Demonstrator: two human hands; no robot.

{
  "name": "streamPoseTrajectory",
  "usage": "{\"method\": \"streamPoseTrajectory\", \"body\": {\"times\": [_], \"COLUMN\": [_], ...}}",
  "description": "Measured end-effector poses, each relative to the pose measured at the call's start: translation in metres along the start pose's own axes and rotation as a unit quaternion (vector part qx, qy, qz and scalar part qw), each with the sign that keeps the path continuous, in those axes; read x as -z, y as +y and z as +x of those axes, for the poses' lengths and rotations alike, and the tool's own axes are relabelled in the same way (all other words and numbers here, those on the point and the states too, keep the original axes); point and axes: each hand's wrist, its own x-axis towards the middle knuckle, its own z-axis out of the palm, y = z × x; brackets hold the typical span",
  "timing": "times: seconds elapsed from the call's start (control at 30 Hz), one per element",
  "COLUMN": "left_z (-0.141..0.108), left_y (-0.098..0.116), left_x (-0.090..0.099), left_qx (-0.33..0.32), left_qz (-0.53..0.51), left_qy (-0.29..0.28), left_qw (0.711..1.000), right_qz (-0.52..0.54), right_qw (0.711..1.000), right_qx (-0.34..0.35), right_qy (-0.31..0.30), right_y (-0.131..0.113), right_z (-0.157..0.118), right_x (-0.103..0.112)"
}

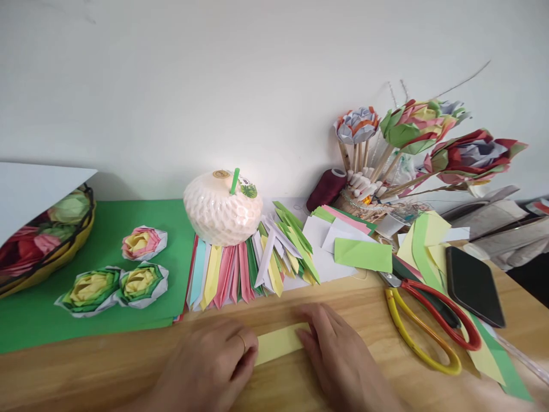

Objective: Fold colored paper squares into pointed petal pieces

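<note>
A pale yellow paper strip (281, 344) lies between my two hands at the table's front. My left hand (210, 363) has its fingers curled closed over the strip's left end and wears a ring. At the strip's right end, my right hand (338, 355) pinches it with thumb and fingers. Behind my hands is a row of folded paper pieces (229, 274) in several colours, partly under a white textured round object (223, 209) with a green straw. A light green paper rectangle (363, 254) rests on white paper to the right.
Scissors (422, 326) with red and yellow handles and a black phone (474, 286) lie at the right. Paper flowers (420, 126) stand behind them. On green sheets (171, 223) at the left are three paper flowers (143, 243) and a yellow basket (72, 257).
</note>
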Motion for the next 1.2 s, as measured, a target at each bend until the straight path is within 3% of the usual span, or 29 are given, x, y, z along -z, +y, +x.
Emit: {"method": "streamPoseTrajectory", "body": {"times": [0.17, 0.43, 0.7, 0.8, 0.87, 1.03, 1.13, 1.2], "left_z": [0.001, 0.001, 0.003, 0.001, -0.002, -0.005, -0.005, -0.004], "left_y": [-0.001, 0.0, -0.002, -0.003, -0.004, -0.002, -0.001, 0.001], "left_x": [0.0, 0.0, 0.002, -0.003, -0.008, -0.012, -0.008, -0.006], "left_qx": [0.001, -0.005, -0.099, -0.137, -0.129, -0.184, -0.22, -0.239], "left_qz": [-0.005, 0.016, 0.083, 0.12, 0.154, 0.193, 0.215, 0.24], "left_qy": [-0.006, -0.013, -0.003, 0.031, 0.068, 0.08, 0.065, 0.054], "left_qw": [1.0, 1.0, 0.992, 0.983, 0.977, 0.96, 0.949, 0.939], "right_qz": [-0.021, -0.065, -0.08, -0.072, -0.074, -0.093, -0.103, -0.094], "right_qw": [0.999, 0.997, 0.996, 0.995, 0.995, 0.993, 0.987, 0.983], "right_qx": [0.025, -0.005, -0.044, -0.063, -0.064, -0.021, 0.066, 0.126], "right_qy": [0.012, 0.03, 0.014, 0.016, 0.029, 0.065, 0.108, 0.1], "right_y": [-0.001, -0.002, -0.001, 0.001, 0.003, 0.01, 0.001, -0.013], "right_z": [0.002, 0.0, -0.002, -0.002, -0.003, -0.008, -0.014, -0.018], "right_x": [0.0, 0.0, 0.004, 0.005, 0.005, 0.012, 0.017, 0.016]}}
